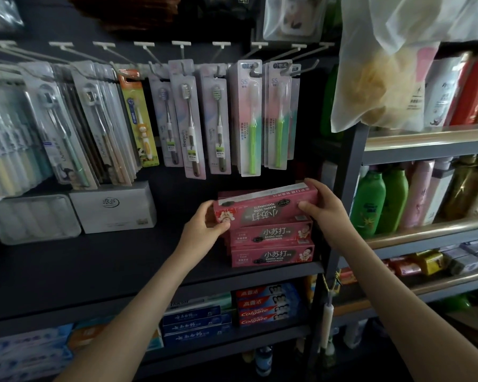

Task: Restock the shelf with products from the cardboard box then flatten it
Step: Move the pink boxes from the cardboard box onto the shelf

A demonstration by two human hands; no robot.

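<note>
head view: at centre-right of the frame both hands hold one pink toothpaste box point(265, 206), tilted and upside down, over the pink stack point(271, 245) on the dark shelf point(94, 268). the left hand point(204, 226) pinches its left end and the right hand point(322, 205) curls round the right. this looks like the stocking step; next, turn it upright and lay it flush on the stack. the cardboard box is out of view.

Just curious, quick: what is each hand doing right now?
Left hand: grips the left end of the top pink toothpaste box.
Right hand: grips that box's right end.
</note>
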